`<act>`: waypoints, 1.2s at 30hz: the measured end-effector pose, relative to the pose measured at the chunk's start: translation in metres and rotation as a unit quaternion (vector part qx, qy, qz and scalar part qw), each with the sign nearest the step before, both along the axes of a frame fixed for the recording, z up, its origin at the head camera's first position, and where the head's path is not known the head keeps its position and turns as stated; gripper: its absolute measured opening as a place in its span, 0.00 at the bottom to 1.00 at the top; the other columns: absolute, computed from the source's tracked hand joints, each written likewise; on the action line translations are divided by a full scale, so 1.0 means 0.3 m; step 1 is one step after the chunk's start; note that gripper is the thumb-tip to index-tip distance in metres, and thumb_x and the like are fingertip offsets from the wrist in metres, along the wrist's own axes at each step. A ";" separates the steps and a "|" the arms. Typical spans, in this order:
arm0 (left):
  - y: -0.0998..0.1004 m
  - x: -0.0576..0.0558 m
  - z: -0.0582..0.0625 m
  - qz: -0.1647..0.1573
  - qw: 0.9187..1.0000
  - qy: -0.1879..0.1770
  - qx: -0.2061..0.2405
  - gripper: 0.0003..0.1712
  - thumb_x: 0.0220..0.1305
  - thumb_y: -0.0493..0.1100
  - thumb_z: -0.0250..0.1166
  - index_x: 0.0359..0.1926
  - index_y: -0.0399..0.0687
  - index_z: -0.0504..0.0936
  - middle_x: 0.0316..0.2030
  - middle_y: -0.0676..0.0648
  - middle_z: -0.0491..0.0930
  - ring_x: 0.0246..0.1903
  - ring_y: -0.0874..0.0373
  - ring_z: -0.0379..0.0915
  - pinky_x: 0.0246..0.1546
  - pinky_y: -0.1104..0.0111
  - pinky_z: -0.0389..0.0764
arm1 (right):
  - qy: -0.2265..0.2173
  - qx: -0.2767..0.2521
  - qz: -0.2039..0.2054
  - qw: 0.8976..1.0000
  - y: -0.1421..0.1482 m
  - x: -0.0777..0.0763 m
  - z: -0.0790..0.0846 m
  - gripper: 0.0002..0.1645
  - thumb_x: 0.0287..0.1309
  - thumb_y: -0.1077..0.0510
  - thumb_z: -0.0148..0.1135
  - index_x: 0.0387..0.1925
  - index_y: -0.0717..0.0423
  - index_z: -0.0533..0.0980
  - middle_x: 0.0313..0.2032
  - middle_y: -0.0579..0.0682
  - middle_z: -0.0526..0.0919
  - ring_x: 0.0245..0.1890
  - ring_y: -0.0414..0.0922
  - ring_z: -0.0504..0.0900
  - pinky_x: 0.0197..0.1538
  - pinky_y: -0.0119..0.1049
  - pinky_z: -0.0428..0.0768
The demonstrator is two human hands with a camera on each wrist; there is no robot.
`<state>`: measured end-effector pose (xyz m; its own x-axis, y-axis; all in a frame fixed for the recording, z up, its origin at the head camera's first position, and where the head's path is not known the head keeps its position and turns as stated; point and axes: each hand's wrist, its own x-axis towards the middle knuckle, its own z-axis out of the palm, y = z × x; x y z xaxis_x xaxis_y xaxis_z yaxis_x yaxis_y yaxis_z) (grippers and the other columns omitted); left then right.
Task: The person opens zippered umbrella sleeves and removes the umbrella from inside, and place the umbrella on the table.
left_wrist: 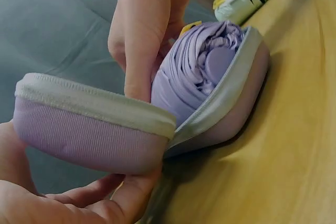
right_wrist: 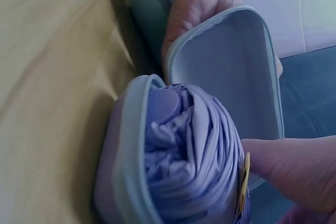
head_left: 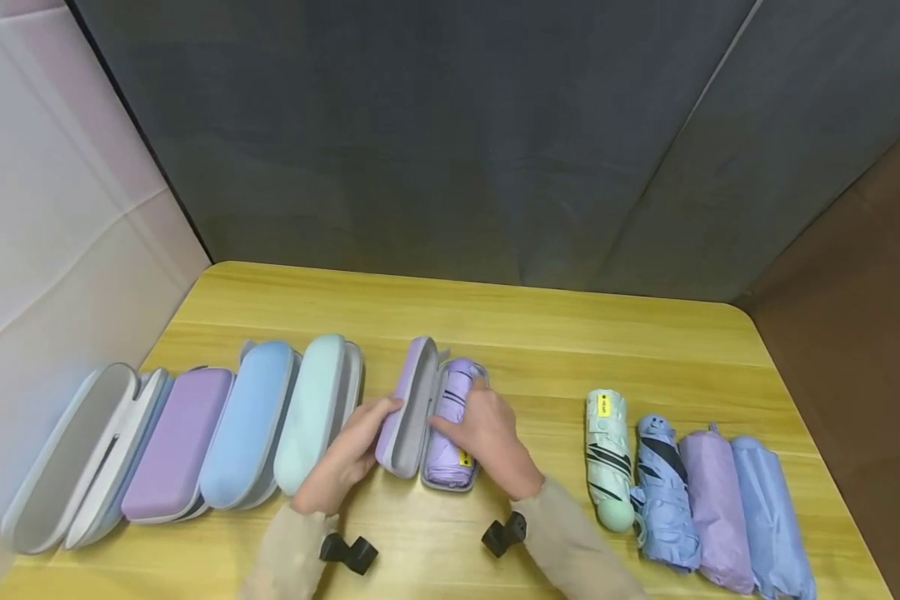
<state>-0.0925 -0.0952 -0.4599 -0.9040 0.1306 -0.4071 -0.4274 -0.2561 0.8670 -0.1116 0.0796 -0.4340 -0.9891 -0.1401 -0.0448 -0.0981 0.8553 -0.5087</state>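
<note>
A lilac zip case [head_left: 393, 423] with a grey lining stands open like a book on the table. My left hand [head_left: 351, 448] holds its raised lid half, fingers beneath and round the outer side in the left wrist view. In the other half lies a folded lilac umbrella [head_left: 444, 458] with dark stripes and a yellow tag [head_left: 465, 458]. Across the umbrella's middle, my right hand [head_left: 490, 429] grips it, thumb on the left side and fingers to the right. The right wrist view shows the umbrella's gathered cloth [right_wrist: 199, 150] rising above the case rim.
To the left stand a mint case [head_left: 307, 425], a blue case [head_left: 247, 429], a purple case [head_left: 180, 442] and an opened pale blue case [head_left: 67, 467]. On the right lie a mint umbrella [head_left: 607, 450], a blue one [head_left: 667, 500], a purple one [head_left: 712, 508] and another blue one [head_left: 772, 517].
</note>
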 end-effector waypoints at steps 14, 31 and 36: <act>0.026 0.001 -0.013 0.011 1.000 0.019 -0.013 0.30 0.61 0.41 0.54 0.60 0.24 0.65 0.48 0.36 0.75 0.39 0.58 0.75 0.42 0.70 0.77 | -0.087 -0.137 -0.045 0.986 0.018 -0.029 -0.022 0.52 0.36 0.52 0.72 0.61 0.66 0.56 0.33 0.57 0.77 0.27 0.49 0.77 0.26 0.37 0.78; 0.029 0.042 0.081 0.028 0.831 0.202 -0.518 0.43 0.50 0.50 0.67 0.60 0.25 0.66 0.43 0.29 0.74 0.38 0.39 0.74 0.38 0.51 0.78 | -0.054 -0.059 -0.117 0.990 0.304 0.056 0.023 0.50 0.37 0.57 0.66 0.63 0.63 0.55 0.32 0.59 0.78 0.25 0.50 0.76 0.22 0.39 0.74; 0.046 0.047 0.057 0.036 0.772 0.223 -0.595 0.45 0.46 0.51 0.68 0.60 0.25 0.66 0.41 0.28 0.72 0.34 0.37 0.74 0.26 0.48 0.79 | -0.037 0.002 -0.132 0.991 0.345 0.068 0.004 0.51 0.35 0.57 0.68 0.61 0.67 0.55 0.30 0.60 0.78 0.23 0.51 0.76 0.22 0.43 0.72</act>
